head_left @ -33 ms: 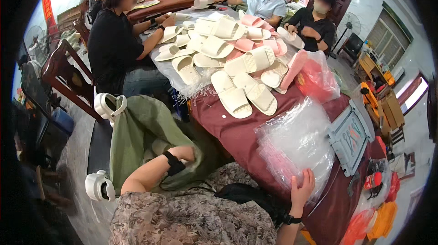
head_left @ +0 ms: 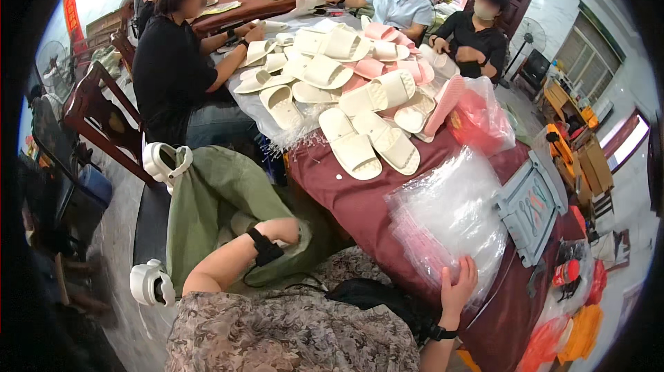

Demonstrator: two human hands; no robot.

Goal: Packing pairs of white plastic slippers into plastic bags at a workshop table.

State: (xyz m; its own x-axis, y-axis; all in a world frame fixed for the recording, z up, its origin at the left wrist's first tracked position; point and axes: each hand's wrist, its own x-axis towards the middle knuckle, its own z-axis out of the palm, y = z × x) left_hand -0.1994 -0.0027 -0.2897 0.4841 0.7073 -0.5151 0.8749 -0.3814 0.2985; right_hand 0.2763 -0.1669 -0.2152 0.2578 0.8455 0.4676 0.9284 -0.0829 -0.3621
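Right grip flat on clear bags, left grip in green sack

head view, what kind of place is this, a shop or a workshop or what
Probably a small packing workshop: a pile of cream and pink foam slippers covers a long maroon-clothed table, and the right hand rests on a stack of clear plastic bags.

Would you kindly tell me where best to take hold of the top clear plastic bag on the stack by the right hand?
Probably pinch the near edge of the top clear plastic bag, coming from the wearer's side: the stack lies flat, and the right hand already rests there.
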